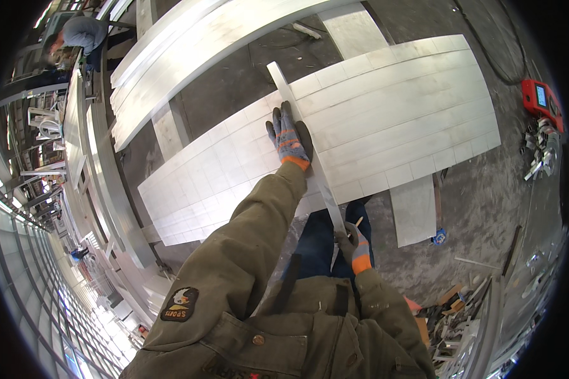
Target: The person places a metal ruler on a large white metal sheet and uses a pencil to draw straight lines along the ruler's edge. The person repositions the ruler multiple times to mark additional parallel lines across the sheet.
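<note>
A long flat metal bar (323,183) lies crosswise over a wide panel of pale boards (398,114) laid side by side, marked with lines across them. My left hand (289,136), in a grey and orange glove, rests flat on the boards against the bar, fingers stretched toward its far end. Low in front of me, my right hand (356,246) in a matching glove is closed at the bar's near end, which sticks out past the panel. A thin, pale, pencil-like stick (359,222) pokes up from the right hand; its lower part is hidden.
Supporting beams (414,211) run beneath the panel. Long metal profiles (189,54) lie beyond it. At right are a red device with a screen (541,104) and metal pieces (542,146). A blue tape measure (439,237) lies near a beam. Another person (85,33) bends at far left.
</note>
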`<state>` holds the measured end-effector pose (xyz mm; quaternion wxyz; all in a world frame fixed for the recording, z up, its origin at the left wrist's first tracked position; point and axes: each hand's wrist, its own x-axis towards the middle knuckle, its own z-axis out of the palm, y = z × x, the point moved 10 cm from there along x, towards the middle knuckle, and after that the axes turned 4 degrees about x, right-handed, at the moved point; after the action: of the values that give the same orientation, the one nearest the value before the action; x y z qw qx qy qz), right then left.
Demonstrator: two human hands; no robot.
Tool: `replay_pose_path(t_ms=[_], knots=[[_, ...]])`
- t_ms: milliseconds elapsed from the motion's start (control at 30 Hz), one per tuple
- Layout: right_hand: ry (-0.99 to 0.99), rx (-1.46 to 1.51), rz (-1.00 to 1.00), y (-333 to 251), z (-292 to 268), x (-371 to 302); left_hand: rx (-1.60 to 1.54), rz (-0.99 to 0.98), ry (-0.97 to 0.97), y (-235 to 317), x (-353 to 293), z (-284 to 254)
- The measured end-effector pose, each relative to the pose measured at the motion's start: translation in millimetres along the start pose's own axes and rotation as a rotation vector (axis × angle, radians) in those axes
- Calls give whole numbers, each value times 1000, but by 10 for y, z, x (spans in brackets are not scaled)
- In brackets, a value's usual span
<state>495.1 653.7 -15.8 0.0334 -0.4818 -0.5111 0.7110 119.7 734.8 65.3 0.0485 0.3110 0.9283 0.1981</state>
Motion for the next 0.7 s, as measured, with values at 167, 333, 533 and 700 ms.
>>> replay_pose_path(t_ms=[167,333,533,700], knots=[[217,-413,-172,-747,-386,-229,70,33,11,57,-5,-37],[-46,-677,-110,-1535,-250,-189,47,14,-21,87,-20,-66],[85,-628,-495,-2551,-70,516,73,13,-10,74,-32,-63],[199,-612,-792,-3022,277,1352,80,15,-82,24,-42,11]])
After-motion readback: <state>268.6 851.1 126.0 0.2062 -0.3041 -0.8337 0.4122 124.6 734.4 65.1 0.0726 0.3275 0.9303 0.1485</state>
